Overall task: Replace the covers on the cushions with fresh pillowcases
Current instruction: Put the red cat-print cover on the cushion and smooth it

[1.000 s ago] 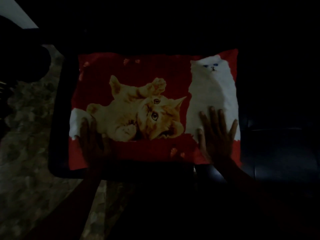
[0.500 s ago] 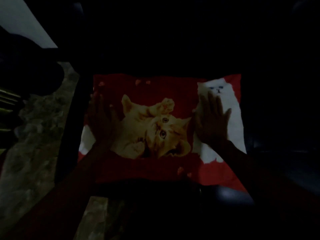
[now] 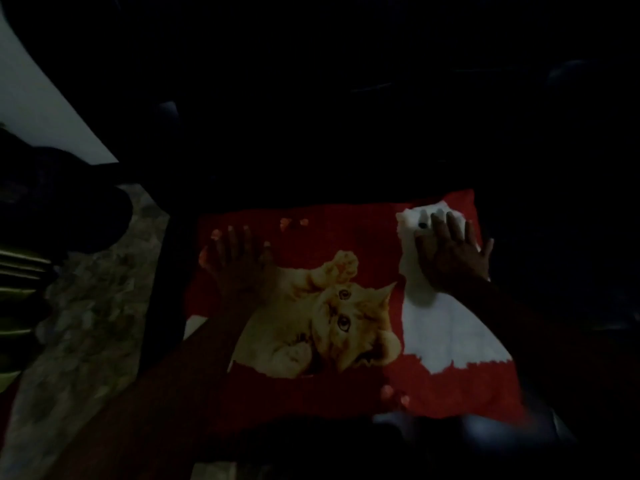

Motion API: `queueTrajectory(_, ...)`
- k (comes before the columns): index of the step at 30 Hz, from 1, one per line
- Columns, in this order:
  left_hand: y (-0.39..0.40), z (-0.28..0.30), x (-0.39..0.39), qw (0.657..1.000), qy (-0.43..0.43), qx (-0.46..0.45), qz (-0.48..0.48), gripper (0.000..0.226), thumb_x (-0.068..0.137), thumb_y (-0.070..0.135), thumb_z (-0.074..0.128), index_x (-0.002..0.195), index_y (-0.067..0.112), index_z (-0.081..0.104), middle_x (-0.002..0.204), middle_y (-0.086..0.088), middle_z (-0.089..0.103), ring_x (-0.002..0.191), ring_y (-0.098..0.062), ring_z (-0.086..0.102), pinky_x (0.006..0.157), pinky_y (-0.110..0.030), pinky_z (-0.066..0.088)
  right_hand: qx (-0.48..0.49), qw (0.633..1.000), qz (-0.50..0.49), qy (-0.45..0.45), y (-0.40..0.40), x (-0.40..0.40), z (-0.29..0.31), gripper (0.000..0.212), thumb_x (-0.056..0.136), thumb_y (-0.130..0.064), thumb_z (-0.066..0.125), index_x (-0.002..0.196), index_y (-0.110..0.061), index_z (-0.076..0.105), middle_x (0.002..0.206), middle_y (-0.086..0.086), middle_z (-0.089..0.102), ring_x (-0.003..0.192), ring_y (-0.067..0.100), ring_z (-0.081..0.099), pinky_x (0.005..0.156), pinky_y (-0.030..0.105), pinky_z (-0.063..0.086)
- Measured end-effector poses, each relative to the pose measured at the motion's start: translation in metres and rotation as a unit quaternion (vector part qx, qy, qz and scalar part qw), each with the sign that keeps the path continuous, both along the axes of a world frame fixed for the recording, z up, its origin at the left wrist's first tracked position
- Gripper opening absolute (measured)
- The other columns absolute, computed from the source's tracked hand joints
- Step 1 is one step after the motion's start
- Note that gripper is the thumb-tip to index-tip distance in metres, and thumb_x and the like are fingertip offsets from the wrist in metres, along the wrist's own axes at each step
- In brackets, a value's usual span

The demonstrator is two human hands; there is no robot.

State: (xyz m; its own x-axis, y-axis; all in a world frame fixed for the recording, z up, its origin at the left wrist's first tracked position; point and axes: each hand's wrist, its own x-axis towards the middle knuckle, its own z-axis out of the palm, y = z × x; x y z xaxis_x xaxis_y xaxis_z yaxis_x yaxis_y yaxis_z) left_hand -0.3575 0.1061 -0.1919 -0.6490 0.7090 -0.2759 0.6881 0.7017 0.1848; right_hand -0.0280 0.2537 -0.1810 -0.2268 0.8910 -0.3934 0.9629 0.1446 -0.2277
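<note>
Head view: the cushion (image 3: 346, 306) lies flat on a dark seat (image 3: 485, 427), its soft red cat-print cover on. My left hand (image 3: 239, 261) and right hand (image 3: 450, 254), fingers spread flat, have slid from the near edge to the far one; I judge I'm smoothing the finished cover.

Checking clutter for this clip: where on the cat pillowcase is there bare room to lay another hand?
Free: the near red strip of the pillowcase below the orange kitten, and the red band between the hands. Taken: the far-left part under the left hand and the white cat top under the right hand.
</note>
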Motion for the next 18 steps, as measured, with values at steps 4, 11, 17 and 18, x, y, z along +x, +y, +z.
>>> queueTrajectory(4,0.025,0.064,0.002,0.99,-0.003,0.049,-0.133,0.071,0.096,0.058,0.013,0.161,0.027,0.008,0.168,0.0,-0.002,0.154,-0.021,-0.008,0.118,-0.055,-0.013,0.026,0.999,-0.004,0.018,-0.004,-0.021,0.047,0.068,0.103,-0.061,0.021,0.162,-0.032,0.005,0.17,-0.002,0.001,0.156,0.027,-0.003,0.121,0.061,-0.005)
queueTrajectory(11,0.038,0.179,0.042,0.961,-0.063,0.123,-0.239,0.066,0.1,0.049,0.022,0.16,0.021,0.019,0.167,-0.003,0.01,0.154,-0.02,0.005,0.122,-0.053,-0.001,0.009,0.993,-0.05,0.11,-0.049,-0.033,0.156,0.067,0.104,-0.06,0.022,0.162,-0.032,0.005,0.17,0.0,0.011,0.156,0.025,0.004,0.123,0.058,-0.006)
queueTrajectory(17,0.04,0.276,0.107,0.933,-0.1,0.132,-0.321,0.056,0.108,0.041,0.027,0.16,0.022,0.018,0.168,0.0,0.008,0.154,-0.017,0.009,0.125,-0.041,0.001,0.032,0.983,-0.121,0.136,-0.099,0.02,0.255,0.066,0.104,-0.061,0.025,0.161,-0.031,0.01,0.168,0.001,0.017,0.156,0.024,0.008,0.124,0.053,-0.006)
queueTrajectory(18,0.041,0.285,0.111,0.927,-0.106,0.129,-0.335,0.056,0.107,0.042,0.027,0.159,0.022,0.02,0.167,0.0,0.009,0.153,-0.018,0.012,0.125,-0.04,0.002,0.036,0.981,-0.127,0.14,-0.105,0.023,0.264,0.066,0.104,-0.06,0.026,0.161,-0.03,0.012,0.167,0.003,0.02,0.155,0.025,0.01,0.124,0.052,-0.005)
